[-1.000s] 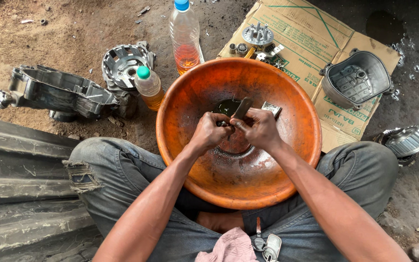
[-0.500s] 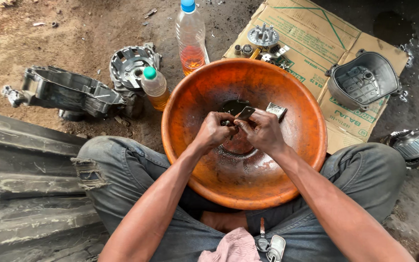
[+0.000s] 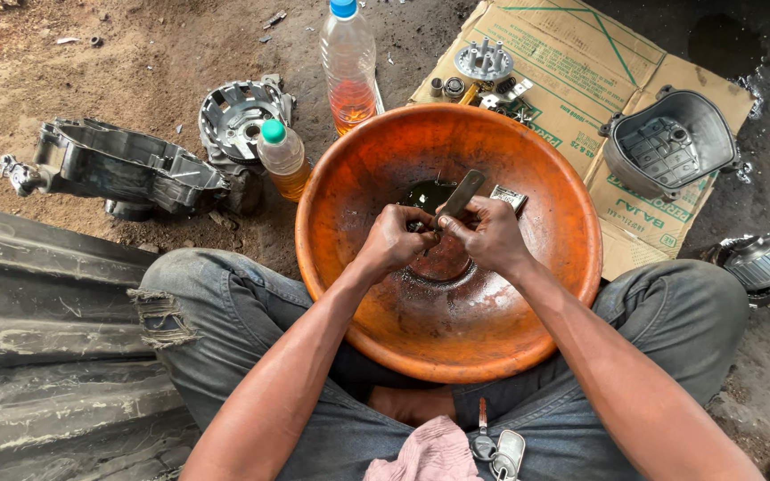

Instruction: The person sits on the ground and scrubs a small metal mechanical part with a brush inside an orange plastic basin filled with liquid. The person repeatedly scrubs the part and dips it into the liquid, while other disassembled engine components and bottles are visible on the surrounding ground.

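Hardly anything has shifted since a moment ago: over the orange basin [image 3: 572, 267] my left hand [image 3: 394, 240] pinches a small dark part against the flat blade [image 3: 458, 198] gripped in my right hand [image 3: 490, 233], so cleaning looks unfinished, with other parts waiting on the far cardboard [image 3: 581, 62].

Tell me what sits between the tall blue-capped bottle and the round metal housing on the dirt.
In the head view, a smaller green-capped bottle of amber liquid stands between the tall bottle and the round housing.

Flattened carton and two bottles beyond the bowl

Brown printed cardboard [image 3: 621, 80] lies upper right; a blue-capped bottle [image 3: 348, 62] and a green-capped bottle [image 3: 281, 158] stand left of it.
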